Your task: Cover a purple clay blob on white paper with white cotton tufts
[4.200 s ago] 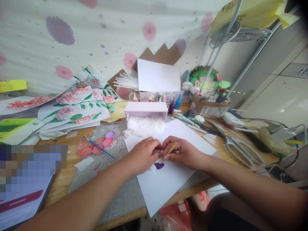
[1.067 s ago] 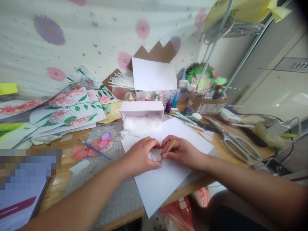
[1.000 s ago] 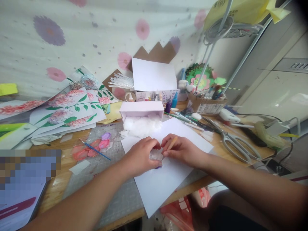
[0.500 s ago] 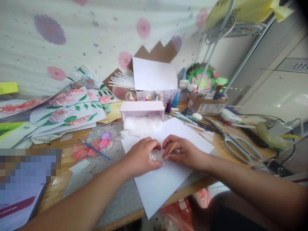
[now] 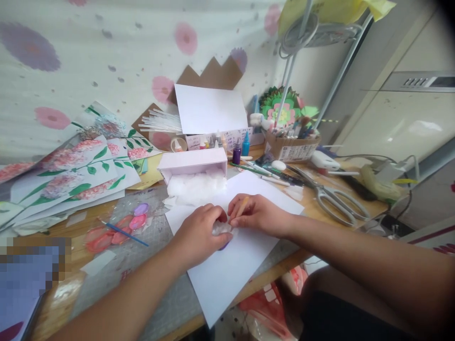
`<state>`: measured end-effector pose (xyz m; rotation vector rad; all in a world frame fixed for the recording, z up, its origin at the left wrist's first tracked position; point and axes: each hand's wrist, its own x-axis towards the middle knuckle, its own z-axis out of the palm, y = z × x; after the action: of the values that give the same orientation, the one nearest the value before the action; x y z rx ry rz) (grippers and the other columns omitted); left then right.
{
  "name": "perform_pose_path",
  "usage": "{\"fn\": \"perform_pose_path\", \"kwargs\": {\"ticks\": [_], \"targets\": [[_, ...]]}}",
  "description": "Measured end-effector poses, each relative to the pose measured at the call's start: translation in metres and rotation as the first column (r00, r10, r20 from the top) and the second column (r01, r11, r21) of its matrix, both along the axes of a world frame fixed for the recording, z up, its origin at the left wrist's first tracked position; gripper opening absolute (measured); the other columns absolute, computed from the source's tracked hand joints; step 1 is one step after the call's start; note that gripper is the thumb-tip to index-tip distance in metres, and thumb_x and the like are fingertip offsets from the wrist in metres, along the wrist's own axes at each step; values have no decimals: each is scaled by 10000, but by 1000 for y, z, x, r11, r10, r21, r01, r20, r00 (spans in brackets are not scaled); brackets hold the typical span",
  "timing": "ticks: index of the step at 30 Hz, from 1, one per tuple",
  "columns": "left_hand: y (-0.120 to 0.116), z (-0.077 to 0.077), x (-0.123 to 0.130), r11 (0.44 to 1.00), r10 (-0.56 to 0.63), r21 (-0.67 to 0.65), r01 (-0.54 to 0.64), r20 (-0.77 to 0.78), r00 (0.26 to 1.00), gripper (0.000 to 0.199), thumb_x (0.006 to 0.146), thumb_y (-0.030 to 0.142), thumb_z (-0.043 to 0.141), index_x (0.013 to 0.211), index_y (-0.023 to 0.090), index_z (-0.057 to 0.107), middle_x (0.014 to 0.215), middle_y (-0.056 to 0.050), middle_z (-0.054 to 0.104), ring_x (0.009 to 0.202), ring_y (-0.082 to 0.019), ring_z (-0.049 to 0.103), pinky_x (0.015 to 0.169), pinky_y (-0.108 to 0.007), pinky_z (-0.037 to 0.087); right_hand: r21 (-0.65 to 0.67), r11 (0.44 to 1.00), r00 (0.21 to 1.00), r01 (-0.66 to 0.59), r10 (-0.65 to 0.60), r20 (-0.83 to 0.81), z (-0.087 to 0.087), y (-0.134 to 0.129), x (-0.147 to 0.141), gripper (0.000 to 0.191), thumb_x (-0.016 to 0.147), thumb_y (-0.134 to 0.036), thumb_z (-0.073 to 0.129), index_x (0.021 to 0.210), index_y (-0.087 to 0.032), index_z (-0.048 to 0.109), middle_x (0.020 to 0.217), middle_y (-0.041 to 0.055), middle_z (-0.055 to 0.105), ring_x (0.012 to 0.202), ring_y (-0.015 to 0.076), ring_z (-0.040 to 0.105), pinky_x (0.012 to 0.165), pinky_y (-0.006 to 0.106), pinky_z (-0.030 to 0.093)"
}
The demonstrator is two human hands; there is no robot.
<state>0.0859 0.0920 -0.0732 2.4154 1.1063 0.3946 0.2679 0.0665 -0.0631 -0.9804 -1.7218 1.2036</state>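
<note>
Over white paper (image 5: 215, 279) on a desk (image 5: 308, 203), we see the left hand (image 5: 199, 232) cupping a cotton-like wad (image 5: 218, 230), the right hand (image 5: 258, 214) pinching a tan stick (image 5: 243, 206), and more purple edge (image 5: 223, 246) exposed than half a second ago, suggesting ongoing adjustment.

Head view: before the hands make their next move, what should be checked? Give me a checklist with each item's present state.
1. Left hand around the white material: ok, it curves about it.
2. Tan stick held in the right hand: ok.
3. Stick's lower tip placed correctly: cannot tell, hidden at the right hand.
4. Purple piece fully visible: not ok, only a sliver shows below the left thumb.
5. White sheet wholly on the table: not ok, its near corner juts past the edge.
6. Scissors apart from both hands: ok, off to the right.
</note>
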Motion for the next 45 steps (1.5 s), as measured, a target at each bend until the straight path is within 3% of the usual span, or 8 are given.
{"fn": "perform_pose_path", "kwargs": {"ticks": [10, 16, 21, 30, 34, 37, 41, 45], "targets": [[0, -3, 2, 999, -31, 20, 32, -28, 999, 141, 728, 357, 547, 790, 230, 546, 836, -10, 529, 834, -204, 511, 716, -302, 386, -68, 996, 998, -51, 47, -48, -1, -2, 1, 100, 661, -220, 692, 612, -154, 635, 790, 14, 558, 754, 134, 554, 738, 298, 459], [4, 4, -10, 995, -33, -90, 43, 102, 994, 223, 698, 355, 580, 885, 241, 544, 912, -6, 528, 820, -182, 511, 703, -296, 416, 49, 982, 983, 185, -184, -10, 3, 8, 11, 160, 659, -320, 706, 609, -175, 661, 820, 36, 571, 837, 162, 546, 725, 296, 454], [16, 11, -25, 985, 173, -55, -164, 303, 937, 186, 763, 367, 508, 868, 215, 532, 809, 6, 532, 697, -142, 508, 643, -277, 416, 233, 905, 924, 357, -378, 51, 4, 25, 12, 142, 711, -303, 664, 645, -177, 662, 778, 40, 610, 788, 162, 558, 725, 313, 441], [26, 8, -35, 928, 353, -106, -356, 547, 759, 178, 779, 352, 500, 866, 200, 531, 780, 9, 573, 696, -136, 532, 614, -243, 417, 473, 873, 909, 117, -286, 303, -9, 45, -16, 75, 759, -222, 608, 722, -186, 662, 859, 58, 635, 774, 155, 596, 720, 287, 472], [30, 5, -37, 910, 392, -131, -392, 577, 717, 170, 772, 338, 501, 864, 199, 535, 781, 10, 583, 684, -131, 534, 593, -232, 409, 615, 730, 773, -299, -193, 604, -14, 51, -22, 158, 795, -140, 512, 731, -189, 648, 1004, 88, 628, 847, 192, 589, 799, 353, 451], [31, 3, -37, 918, 373, -122, -378, 591, 715, 127, 764, 305, 509, 833, 200, 532, 767, 17, 571, 693, -129, 531, 612, -231, 415, 662, 651, 766, -372, -187, 615, -16, 53, -25, 185, 803, -120, 483, 747, -193, 644, 952, 86, 650, 870, 199, 588, 907, 406, 396], [30, 3, -36, 935, 338, -111, -338, 577, 743, 94, 771, 280, 501, 821, 205, 527, 738, 25, 549, 678, -126, 520, 603, -232, 415, 616, 788, 910, 6, -260, 324, -7, 49, -24, 105, 793, -185, 550, 796, -181, 656, 858, 84, 668, 786, 180, 614, 734, 324, 491], [25, 6, -34, 956, 279, -68, -285, 510, 814, 170, 765, 335, 531, 885, 215, 531, 825, 13, 569, 734, -140, 529, 663, -265, 429, 246, 921, 950, 302, -313, 7, 7, 37, -19, 134, 742, -278, 634, 664, -170, 651, 745, 52, 672, 688, 171, 629, 657, 328, 516]]}}
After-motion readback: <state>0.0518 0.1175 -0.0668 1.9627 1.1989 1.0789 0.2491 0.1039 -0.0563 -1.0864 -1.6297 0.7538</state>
